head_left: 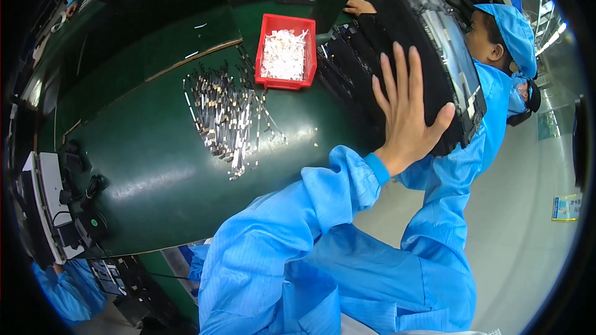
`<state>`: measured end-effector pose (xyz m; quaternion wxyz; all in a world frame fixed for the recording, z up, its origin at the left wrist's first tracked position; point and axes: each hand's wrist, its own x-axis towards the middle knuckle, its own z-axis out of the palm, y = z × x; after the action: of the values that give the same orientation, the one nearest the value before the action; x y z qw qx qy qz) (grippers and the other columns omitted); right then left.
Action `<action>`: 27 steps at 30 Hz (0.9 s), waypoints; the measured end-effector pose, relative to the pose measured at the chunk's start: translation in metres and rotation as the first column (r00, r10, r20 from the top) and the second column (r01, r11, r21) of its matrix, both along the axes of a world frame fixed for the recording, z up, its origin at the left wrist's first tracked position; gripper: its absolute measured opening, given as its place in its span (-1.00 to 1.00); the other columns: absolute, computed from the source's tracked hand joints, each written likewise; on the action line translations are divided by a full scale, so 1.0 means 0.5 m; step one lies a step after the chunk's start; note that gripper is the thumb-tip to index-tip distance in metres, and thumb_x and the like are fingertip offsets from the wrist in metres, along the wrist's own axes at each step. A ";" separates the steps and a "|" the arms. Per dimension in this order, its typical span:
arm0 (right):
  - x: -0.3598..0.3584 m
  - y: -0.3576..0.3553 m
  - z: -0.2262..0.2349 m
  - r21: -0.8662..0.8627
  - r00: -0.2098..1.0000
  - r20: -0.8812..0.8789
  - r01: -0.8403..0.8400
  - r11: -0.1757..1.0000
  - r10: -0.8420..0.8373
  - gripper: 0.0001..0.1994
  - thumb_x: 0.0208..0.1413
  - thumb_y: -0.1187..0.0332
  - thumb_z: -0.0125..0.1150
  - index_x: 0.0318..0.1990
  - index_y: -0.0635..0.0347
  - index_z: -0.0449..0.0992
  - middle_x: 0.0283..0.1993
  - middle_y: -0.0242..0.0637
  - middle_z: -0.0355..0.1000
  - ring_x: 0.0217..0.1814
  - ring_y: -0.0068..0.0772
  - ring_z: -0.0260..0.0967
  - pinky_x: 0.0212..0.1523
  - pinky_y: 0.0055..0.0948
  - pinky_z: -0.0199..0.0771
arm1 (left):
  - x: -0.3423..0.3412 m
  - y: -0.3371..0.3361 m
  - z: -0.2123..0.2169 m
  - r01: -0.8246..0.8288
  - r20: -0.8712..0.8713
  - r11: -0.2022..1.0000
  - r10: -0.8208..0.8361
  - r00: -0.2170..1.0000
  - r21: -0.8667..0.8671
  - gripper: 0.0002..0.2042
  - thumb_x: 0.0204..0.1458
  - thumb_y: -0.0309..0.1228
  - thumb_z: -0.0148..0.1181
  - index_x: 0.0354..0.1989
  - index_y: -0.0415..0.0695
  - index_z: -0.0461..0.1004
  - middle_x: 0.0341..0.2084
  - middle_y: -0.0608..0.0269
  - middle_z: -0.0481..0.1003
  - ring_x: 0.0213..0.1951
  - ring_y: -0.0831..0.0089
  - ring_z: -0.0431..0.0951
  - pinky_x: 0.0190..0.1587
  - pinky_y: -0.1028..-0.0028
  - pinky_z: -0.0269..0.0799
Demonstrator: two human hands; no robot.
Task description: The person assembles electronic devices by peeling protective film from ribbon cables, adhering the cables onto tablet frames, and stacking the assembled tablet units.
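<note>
My left hand (pixel 406 115) lies flat with spread fingers against the broad face of a black electronics panel (pixel 437 74), which stands tilted at the right. Its edge shows circuit parts and silvery strips. My right sleeve (pixel 437 229) rises behind the panel's lower edge, and the right hand is hidden there. Behind my left fingers, several more black panels (pixel 354 56) lean together in a row. A red bin (pixel 259 56) full of small white pieces stands left of them. Beside the bin, a loose heap of thin black and silver cables (pixel 226 108) spreads over the green table (pixel 155 155).
A co-worker in a blue cap (pixel 515 31) is close behind the panel at the right. Another hand (pixel 359 6) touches the far end of the row. Black adapters and cords (pixel 90 211) sit at the table's left end, beside a white device (pixel 53 192).
</note>
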<state>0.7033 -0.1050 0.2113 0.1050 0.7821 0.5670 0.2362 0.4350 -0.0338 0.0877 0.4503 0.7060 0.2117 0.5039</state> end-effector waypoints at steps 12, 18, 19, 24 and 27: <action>-0.059 -0.051 0.029 0.137 0.950 0.148 0.256 0.957 -0.276 -0.70 -0.05 0.27 0.06 -0.14 0.18 0.38 -0.07 -0.15 0.35 0.01 -0.14 0.30 0.03 -0.39 0.30 | 0.007 -0.015 -0.029 0.048 0.099 0.966 -0.023 0.995 -0.254 -0.16 0.06 0.11 -0.15 0.33 -0.15 -0.36 0.23 -0.39 -0.55 0.28 -0.26 -0.51 0.21 -0.12 -0.49; -0.081 -0.014 0.070 0.242 0.901 0.235 0.310 0.920 -0.365 -0.71 -0.07 0.27 0.08 -0.18 0.18 0.41 -0.11 -0.15 0.38 -0.03 -0.13 0.32 0.01 -0.38 0.31 | 0.009 -0.013 -0.022 0.049 0.069 0.921 -0.024 0.997 -0.387 -0.19 0.10 0.06 -0.18 0.32 -0.18 -0.41 0.24 -0.38 -0.54 0.29 -0.24 -0.52 0.24 -0.05 -0.55; -0.083 -0.005 0.077 0.258 0.892 0.250 0.314 0.914 -0.377 -0.72 -0.07 0.27 0.08 -0.19 0.18 0.41 -0.12 -0.15 0.38 -0.03 -0.13 0.32 0.01 -0.38 0.31 | 0.006 -0.015 -0.023 0.043 0.076 0.920 -0.015 0.997 -0.390 -0.19 0.10 0.06 -0.18 0.32 -0.18 -0.41 0.24 -0.38 -0.54 0.29 -0.24 -0.52 0.24 -0.05 -0.55; -0.087 0.022 0.076 0.319 0.841 0.293 0.363 0.875 -0.455 -0.73 -0.09 0.26 0.09 -0.23 0.18 0.43 -0.15 -0.15 0.41 -0.06 -0.12 0.34 -0.01 -0.37 0.32 | -0.002 -0.007 -0.023 -0.005 0.037 0.933 0.019 0.999 -0.361 -0.18 0.10 0.09 -0.20 0.32 -0.17 -0.42 0.25 -0.33 -0.53 0.29 -0.22 -0.53 0.23 -0.07 -0.57; -0.102 0.010 0.081 0.360 0.793 0.321 0.403 0.841 -0.517 -0.74 -0.10 0.26 0.10 -0.25 0.18 0.45 -0.17 -0.15 0.42 -0.07 -0.11 0.35 -0.02 -0.37 0.32 | 0.004 -0.005 -0.018 -0.002 0.037 0.909 0.019 0.999 -0.417 -0.13 0.05 0.19 -0.23 0.33 -0.13 -0.41 0.25 -0.33 -0.53 0.28 -0.28 -0.51 0.20 -0.16 -0.52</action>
<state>0.6525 -0.1000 0.2520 0.1661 0.8374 0.2847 0.4360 0.4370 -0.0362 0.0789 0.5921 0.5822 0.3089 0.4637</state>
